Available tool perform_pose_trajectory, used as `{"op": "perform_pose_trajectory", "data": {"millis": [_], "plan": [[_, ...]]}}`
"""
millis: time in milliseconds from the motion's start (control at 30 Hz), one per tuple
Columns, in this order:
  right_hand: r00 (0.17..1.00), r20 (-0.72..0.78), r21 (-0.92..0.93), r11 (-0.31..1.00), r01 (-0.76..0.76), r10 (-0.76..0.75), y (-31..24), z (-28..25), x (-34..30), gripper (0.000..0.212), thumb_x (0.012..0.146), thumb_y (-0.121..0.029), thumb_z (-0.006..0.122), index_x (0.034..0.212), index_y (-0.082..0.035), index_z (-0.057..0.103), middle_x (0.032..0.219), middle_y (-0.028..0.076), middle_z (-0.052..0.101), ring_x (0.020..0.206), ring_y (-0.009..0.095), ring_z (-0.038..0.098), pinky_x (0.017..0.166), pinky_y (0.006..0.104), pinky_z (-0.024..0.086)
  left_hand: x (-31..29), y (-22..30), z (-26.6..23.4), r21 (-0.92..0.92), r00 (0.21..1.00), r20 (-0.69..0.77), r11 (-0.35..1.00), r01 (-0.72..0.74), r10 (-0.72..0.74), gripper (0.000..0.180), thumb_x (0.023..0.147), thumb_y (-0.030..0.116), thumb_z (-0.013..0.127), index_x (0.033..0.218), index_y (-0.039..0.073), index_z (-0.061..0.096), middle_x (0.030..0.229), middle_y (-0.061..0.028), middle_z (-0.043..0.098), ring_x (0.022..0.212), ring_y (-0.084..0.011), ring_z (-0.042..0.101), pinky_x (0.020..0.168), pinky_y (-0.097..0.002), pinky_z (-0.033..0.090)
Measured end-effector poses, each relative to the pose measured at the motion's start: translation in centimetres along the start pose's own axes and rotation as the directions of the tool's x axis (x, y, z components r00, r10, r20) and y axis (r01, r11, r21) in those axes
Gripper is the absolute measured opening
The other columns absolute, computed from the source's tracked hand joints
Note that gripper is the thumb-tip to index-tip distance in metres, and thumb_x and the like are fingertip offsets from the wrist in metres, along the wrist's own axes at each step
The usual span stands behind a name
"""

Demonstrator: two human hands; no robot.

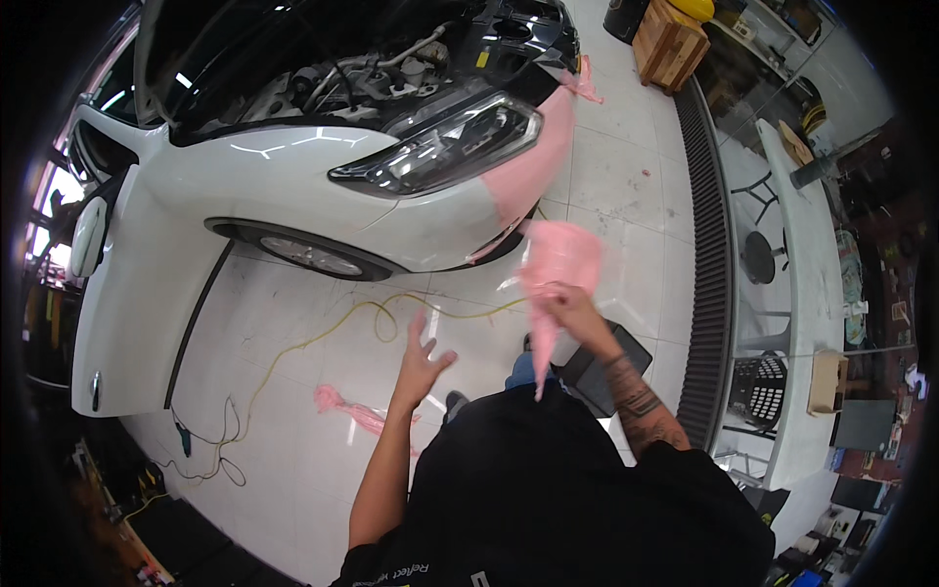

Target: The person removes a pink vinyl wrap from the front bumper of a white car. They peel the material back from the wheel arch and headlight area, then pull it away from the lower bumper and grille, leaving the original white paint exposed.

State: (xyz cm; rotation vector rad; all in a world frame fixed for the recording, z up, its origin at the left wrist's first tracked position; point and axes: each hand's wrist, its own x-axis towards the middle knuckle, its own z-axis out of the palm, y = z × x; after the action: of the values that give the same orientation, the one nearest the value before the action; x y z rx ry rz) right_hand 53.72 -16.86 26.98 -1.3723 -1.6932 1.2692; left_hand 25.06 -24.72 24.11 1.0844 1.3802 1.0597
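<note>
Closed around a pink plastic film sheet (565,256), my right hand (567,305) holds it up near the car's front corner; the sheet is blurred and a narrow tail hangs below the hand. My left hand (423,364) is raised over the floor with its fingers spread, and nothing is in it. Ahead is a white car (284,176) with its engine bay exposed. Pink film (533,166) covers the bumper beside the headlight (450,147). I cannot tell whether the held sheet still joins the bumper film.
A yellow cord (293,344) winds across the tiled floor. Crumpled pink film (342,403) lies at the left. Near my right forearm stands a dark box-like seat (611,367). The car door (147,293) hangs open; a long floor grate (706,254) runs along the right.
</note>
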Motion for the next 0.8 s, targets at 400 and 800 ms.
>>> {"op": "perform_pose_trajectory", "data": {"millis": [400,800], "plan": [[0.921,0.378,-0.601,0.733,0.32,-0.092,6.2,-1.6,3.2,0.052,0.082,-0.03,0.061,0.118,0.005,0.046,0.072,0.018,0.061,0.071,0.036,0.06,0.068,0.042,0.046,3.9,-1.8,14.0,-0.606,0.994,0.083,0.789,0.103,-0.066,0.055,0.081,0.027,0.064,0.128,0.011,0.042,0.111,-0.0035,0.053,0.101,-0.0111,0.053,0.084,-0.0284,0.045],[0.872,0.399,-0.653,0.755,0.053,0.284,21.0,-18.9,8.3,0.04,0.081,-0.021,0.057,0.109,0.007,0.055,0.071,0.02,0.064,0.053,0.023,0.063,0.056,0.0333,0.05,-25.4,-23.2,-10.8,-0.484,0.154,-0.714,0.641,0.596,-0.683,0.064,0.085,0.053,0.049,0.123,0.001,0.051,0.118,-0.0138,0.055,0.111,-0.0278,0.048,0.09,-0.0494,0.038]]}}
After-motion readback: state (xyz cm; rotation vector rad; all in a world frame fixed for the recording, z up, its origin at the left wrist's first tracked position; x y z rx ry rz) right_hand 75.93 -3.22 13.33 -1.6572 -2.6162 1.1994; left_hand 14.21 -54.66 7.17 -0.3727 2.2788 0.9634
